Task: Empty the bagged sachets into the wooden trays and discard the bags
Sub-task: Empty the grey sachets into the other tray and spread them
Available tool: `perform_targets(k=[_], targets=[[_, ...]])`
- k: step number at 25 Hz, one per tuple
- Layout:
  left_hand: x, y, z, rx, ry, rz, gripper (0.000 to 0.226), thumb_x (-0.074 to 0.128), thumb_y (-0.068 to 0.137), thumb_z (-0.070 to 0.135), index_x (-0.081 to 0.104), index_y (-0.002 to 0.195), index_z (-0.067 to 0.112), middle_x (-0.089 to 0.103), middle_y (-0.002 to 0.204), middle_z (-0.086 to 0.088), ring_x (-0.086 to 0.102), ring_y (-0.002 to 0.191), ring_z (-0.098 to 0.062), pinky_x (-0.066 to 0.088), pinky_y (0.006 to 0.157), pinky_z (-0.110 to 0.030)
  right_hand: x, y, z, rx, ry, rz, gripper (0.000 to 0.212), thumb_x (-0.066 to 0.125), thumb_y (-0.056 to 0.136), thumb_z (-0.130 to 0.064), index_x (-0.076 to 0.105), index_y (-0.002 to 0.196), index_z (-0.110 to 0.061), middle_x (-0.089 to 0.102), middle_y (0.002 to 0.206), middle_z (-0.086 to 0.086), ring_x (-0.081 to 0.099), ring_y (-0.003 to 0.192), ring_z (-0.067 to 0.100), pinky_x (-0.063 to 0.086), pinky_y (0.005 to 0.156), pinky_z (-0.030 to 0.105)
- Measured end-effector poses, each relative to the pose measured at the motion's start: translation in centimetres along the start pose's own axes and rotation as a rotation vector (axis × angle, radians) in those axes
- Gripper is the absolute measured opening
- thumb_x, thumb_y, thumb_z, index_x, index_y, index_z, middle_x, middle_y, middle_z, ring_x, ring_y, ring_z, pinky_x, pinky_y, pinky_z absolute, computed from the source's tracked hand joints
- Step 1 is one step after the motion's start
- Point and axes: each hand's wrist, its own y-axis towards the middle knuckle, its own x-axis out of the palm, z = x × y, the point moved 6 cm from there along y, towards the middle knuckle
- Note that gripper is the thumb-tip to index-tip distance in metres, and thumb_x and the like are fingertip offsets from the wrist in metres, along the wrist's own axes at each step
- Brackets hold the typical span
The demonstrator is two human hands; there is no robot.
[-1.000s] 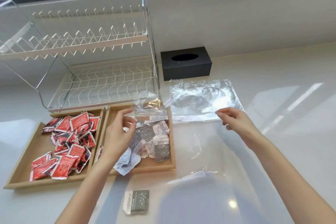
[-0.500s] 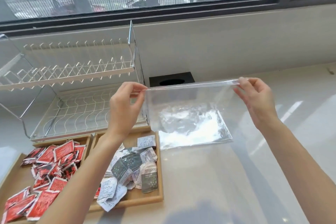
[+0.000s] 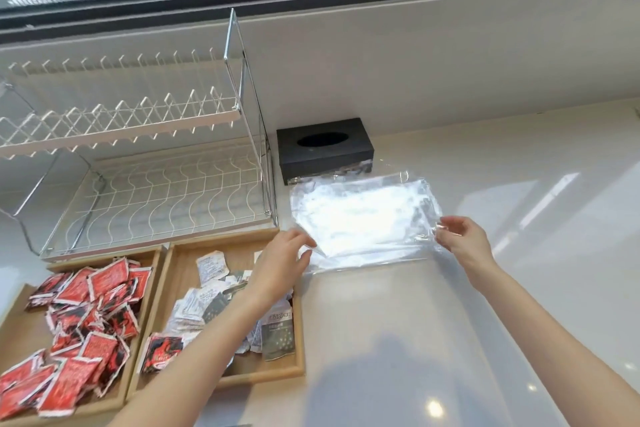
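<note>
Lowering ends: emptied bag (image 3: 363,218) lies near the counter's (image 3: 467,340) back edge, left hand (image 3: 282,262) released, right hand (image 3: 462,241) pinching; discarding remains.

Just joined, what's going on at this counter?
A person holds an empty clear bag just in front of the black tissue box. The right hand pinches its right edge. The left hand is at its near left corner, grip unclear. The left wooden tray holds red sachets, the right wooden tray grey and white ones plus a red stray.
</note>
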Motion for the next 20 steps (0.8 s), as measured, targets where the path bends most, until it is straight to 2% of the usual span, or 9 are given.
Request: perform_targets(k=[2,4,7,11,14,20], targets=[[1.6,0.4,-0.4,-0.001,0.106,-0.083,0.024,0.047,0.089,0.016,0.060,0.109,0.014,0.058,0.121,-0.002,0.047,0.115,-0.020,0.034,0.095,-0.030,0.1,0.1,1.1,0.012,-0.224,-0.009,0.032,0.058,0.082,-0.004,0.055,0.114,-0.006,0.059,0.119,0.016,0.056,0.097,0.025,0.041,0.086,0.032],[2.7,0.6,-0.6,-0.009,0.225,-0.132,0.029,0.043,0.090,0.020,0.057,0.115,0.015,0.057,0.126,0.000,0.041,0.121,-0.021,0.027,0.101,-0.031,0.8,0.0,1.5,-0.006,-0.411,-0.103,0.040,0.058,0.083,-0.009,0.051,0.122,-0.007,0.054,0.126,0.015,0.053,0.112,0.028,0.038,0.093,0.033],[3.2,0.3,-0.8,-0.050,0.317,-0.164,0.032,0.039,0.093,0.023,0.055,0.118,0.015,0.053,0.132,0.002,0.032,0.126,-0.023,0.019,0.104,-0.034,1.6,-0.1,1.6,-0.080,-0.655,-0.205,0.045,0.055,0.083,-0.012,0.047,0.128,-0.008,0.045,0.132,0.019,0.045,0.120,0.032,0.035,0.098,0.033],[2.9,-0.1,-0.4,-0.064,0.287,-0.159,0.035,0.034,0.094,0.025,0.051,0.124,0.016,0.048,0.137,0.001,0.030,0.130,-0.022,0.015,0.109,-0.035,1.9,-1.1,0.7,-0.117,-0.795,-0.182,0.048,0.050,0.088,-0.019,0.040,0.133,-0.010,0.030,0.146,0.017,0.028,0.133,0.036,0.028,0.106,0.041],[1.9,-0.6,-0.2,-0.060,0.245,-0.103,0.037,0.031,0.095,0.024,0.044,0.129,0.019,0.043,0.141,0.000,0.029,0.133,-0.019,0.013,0.111,-0.036,3.1,-2.8,-1.0,-0.256,-0.959,-0.192,0.050,0.047,0.090,-0.024,0.034,0.137,-0.015,0.018,0.153,0.014,0.015,0.140,0.030,0.018,0.112,0.040],[-2.5,-4.6,-1.6,-0.092,0.154,0.041,0.040,0.034,0.094,0.027,0.038,0.133,0.021,0.036,0.145,0.001,0.024,0.137,-0.016,0.011,0.113,-0.038,7.8,-8.7,-5.1,-0.490,-0.984,-0.322,0.050,0.044,0.092,-0.030,0.031,0.139,-0.020,0.017,0.154,0.008,0.013,0.142,0.025,0.012,0.113,0.038]])
